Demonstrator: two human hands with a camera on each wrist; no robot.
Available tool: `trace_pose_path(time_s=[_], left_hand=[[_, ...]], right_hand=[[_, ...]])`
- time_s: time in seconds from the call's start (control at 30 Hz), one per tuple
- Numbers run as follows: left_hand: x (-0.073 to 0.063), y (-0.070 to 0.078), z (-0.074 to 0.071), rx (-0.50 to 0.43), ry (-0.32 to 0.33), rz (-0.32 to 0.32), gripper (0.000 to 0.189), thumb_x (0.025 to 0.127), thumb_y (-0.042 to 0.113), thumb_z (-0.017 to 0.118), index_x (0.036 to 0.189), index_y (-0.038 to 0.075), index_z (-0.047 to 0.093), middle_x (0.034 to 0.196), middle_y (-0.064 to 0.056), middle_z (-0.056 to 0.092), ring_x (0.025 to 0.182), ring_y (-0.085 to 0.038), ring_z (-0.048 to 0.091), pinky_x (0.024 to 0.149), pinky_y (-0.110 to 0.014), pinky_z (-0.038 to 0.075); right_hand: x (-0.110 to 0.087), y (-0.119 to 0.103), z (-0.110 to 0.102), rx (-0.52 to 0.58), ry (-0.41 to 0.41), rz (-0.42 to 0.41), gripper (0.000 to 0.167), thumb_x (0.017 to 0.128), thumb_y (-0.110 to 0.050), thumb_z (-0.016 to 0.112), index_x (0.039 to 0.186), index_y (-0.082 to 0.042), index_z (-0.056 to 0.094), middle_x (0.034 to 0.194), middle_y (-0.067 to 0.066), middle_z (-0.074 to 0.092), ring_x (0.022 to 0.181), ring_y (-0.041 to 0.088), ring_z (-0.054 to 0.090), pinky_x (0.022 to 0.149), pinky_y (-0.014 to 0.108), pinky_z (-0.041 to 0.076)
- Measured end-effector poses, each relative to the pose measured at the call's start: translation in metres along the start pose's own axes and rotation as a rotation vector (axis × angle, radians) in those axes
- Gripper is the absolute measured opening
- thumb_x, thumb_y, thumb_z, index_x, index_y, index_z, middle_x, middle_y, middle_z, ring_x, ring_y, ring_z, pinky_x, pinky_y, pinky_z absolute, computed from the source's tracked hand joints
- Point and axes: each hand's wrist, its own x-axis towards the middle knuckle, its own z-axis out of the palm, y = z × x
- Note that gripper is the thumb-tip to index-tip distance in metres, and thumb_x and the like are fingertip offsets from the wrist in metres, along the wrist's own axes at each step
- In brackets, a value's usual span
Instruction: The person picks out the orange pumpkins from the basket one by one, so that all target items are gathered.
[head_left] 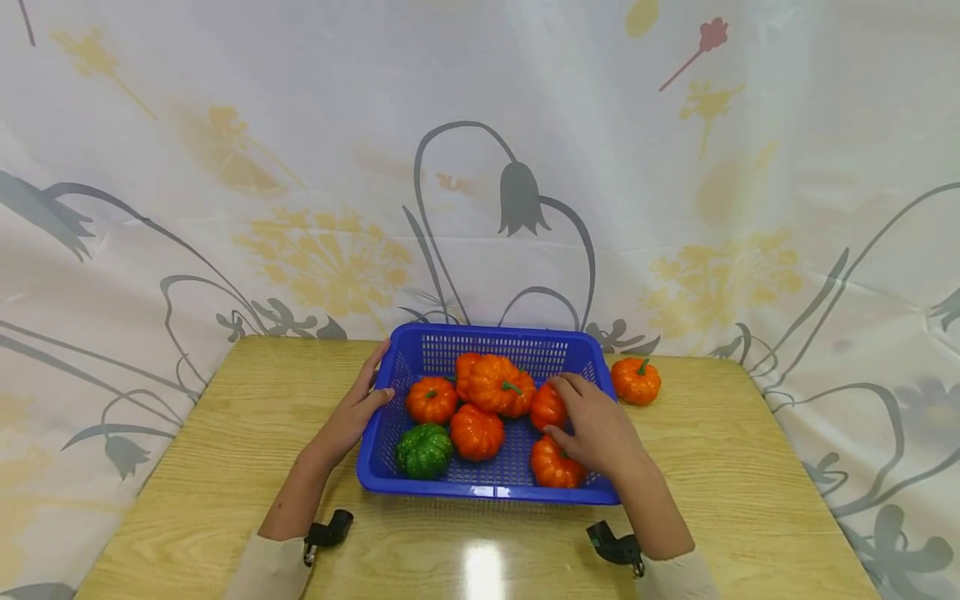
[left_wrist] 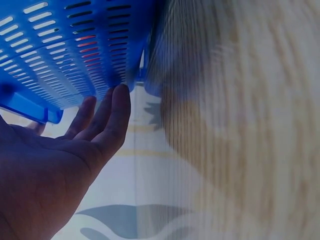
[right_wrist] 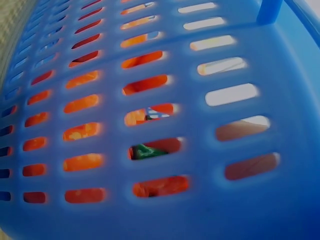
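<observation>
A blue slotted plastic basket [head_left: 491,492] sits on the table with several small orange pumpkins [head_left: 477,432] and a green pumpkin [head_left: 424,452] inside. At its left side my left hand [head_left: 352,421] holds the rim, thumb over the edge; the left wrist view shows the fingers [left_wrist: 117,112] against the outer slotted wall. My right hand [head_left: 603,425] reaches over the right rim and grips an orange pumpkin [head_left: 547,408], partly covering it. Below that hand lies another orange pumpkin [head_left: 557,463]. In the right wrist view, the basket wall [right_wrist: 200,215] hides most of the hand.
One orange pumpkin [head_left: 636,382] stands on the wooden table [head_left: 750,492], outside the basket's right rear corner. A patterned cloth [head_left: 480,275] hangs behind the table. Black wrist mounts [head_left: 617,546] sit on both forearms.
</observation>
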Motion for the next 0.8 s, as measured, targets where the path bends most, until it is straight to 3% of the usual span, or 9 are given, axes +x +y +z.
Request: trace_pose_path(time_s=[0.23,0.4,0.8], left_hand=[[0.0005,-0.0005,0.0001,-0.002,0.002,0.001,0.075,0.110,0.014,0.043,0.173,0.030,0.004,0.171,-0.026,0.020,0.150,-0.051,0.034,0.109,-0.063,0.046],[0.0012,-0.0008,-0.0001,0.005,0.011,-0.013,0.076,0.110,0.014,0.043,0.173,0.032,0.005,0.169,-0.027,0.023,0.149,-0.050,0.036,0.108,-0.059,0.047],[-0.0001,-0.0006,-0.0006,-0.004,-0.004,-0.010,0.076,0.111,0.015,0.043,0.173,0.029,0.002,0.166,-0.029,0.025,0.147,-0.053,0.038,0.107,-0.065,0.047]], right_hand=[[0.0001,0.0012,0.0004,0.046,0.041,-0.032,0.068,0.082,-0.027,0.093,0.137,-0.004,0.061,0.131,0.015,0.061,0.118,0.035,0.064,0.102,0.051,0.055],[-0.0004,0.0032,-0.0007,0.095,0.083,-0.077,0.068,0.079,-0.024,0.096,0.135,-0.008,0.062,0.135,0.013,0.059,0.122,0.034,0.061,0.104,0.051,0.053],[-0.0061,0.0051,-0.0048,0.172,0.191,-0.130,0.068,0.081,-0.027,0.093,0.142,-0.015,0.064,0.141,0.011,0.058,0.126,0.034,0.061,0.104,0.053,0.054]])
